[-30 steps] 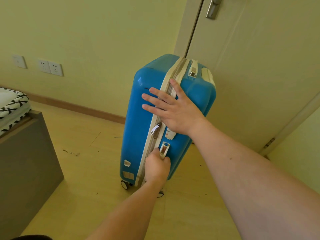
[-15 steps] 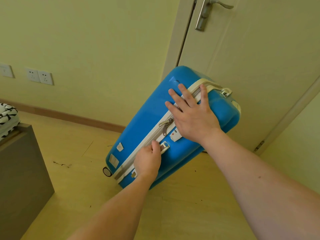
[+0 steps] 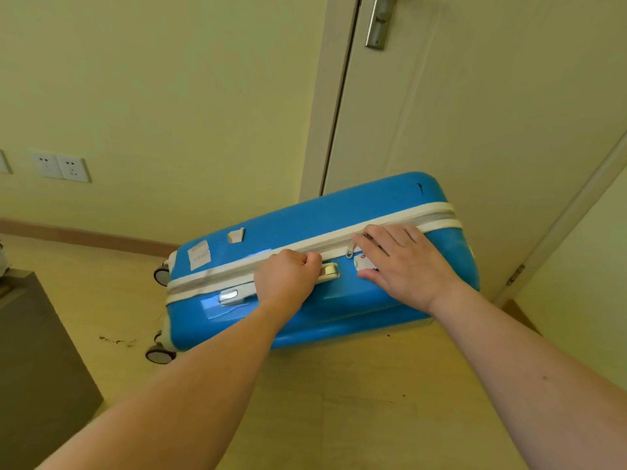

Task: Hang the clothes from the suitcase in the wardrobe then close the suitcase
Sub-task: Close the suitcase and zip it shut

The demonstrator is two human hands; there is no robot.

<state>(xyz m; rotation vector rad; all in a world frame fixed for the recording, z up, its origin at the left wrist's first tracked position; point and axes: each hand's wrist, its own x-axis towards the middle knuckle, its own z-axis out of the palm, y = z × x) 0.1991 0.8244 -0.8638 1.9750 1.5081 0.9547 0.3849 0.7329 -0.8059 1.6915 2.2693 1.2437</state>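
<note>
Gripping the side handle [image 3: 327, 270], left hand [image 3: 286, 279] is curled tight round it; right hand [image 3: 403, 262] lies flat, fingers straight, on the blue suitcase [image 3: 305, 225] by the zip [image 3: 349, 249]. Suitcase zipped, tipped sideways near the floor [image 3: 339, 401], wheels [image 3: 157, 355] left, before the door [image 3: 475, 113].

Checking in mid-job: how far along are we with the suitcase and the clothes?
Early, by the look of it. Done: nothing visible; the blue suitcase is zipped shut and no clothes or wardrobe are in view. In hand: the left hand grips its side handle while the right hand lies flat by the zipper pull, the case tipped nearly level. Left: lay it down, unzip, hang the clothes, close it.
</note>
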